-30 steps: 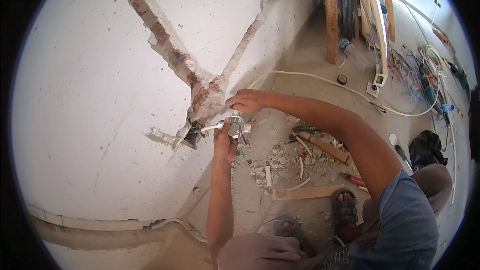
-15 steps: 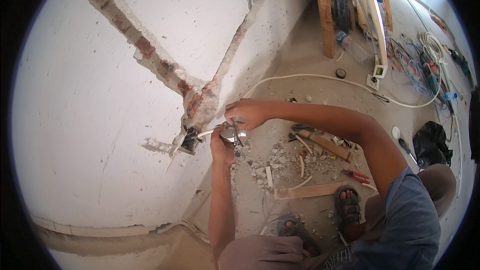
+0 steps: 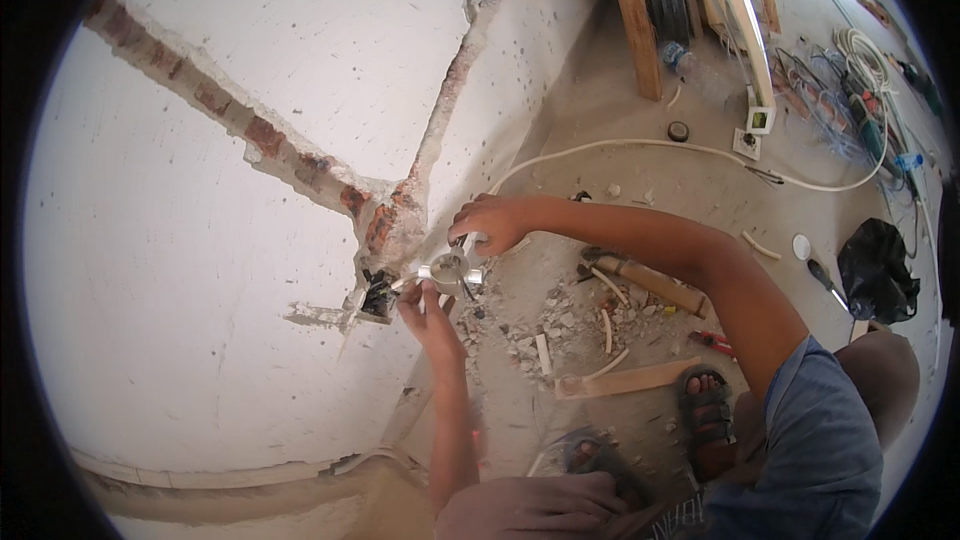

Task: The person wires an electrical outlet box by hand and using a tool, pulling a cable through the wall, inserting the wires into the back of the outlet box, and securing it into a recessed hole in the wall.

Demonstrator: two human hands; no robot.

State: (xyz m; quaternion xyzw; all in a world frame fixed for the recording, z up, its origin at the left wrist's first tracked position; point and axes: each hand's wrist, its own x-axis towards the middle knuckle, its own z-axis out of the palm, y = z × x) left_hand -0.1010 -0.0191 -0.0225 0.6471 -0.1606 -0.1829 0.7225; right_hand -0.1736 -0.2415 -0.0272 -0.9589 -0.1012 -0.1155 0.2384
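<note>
Left hand (image 3: 425,305) pinches white wires (image 3: 405,283) at the wall box (image 3: 375,292); right hand (image 3: 490,223) grips a round metal fitting (image 3: 450,270) beside it

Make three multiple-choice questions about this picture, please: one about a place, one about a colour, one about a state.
1. Where are the two hands working?
A. at the hole in the wall where the chases meet
B. at the black bag
C. at the wooden plank

2. What colour is the long cable on the floor?
A. red
B. white
C. black

3. In what state is the wall around the hole?
A. tiled
B. smooth and whole
C. cut open, with brick showing

Answers:
1 A, the left hand and right hand meet at the hole.
2 B, the cable is white.
3 C, red brick shows in the chases.
</note>
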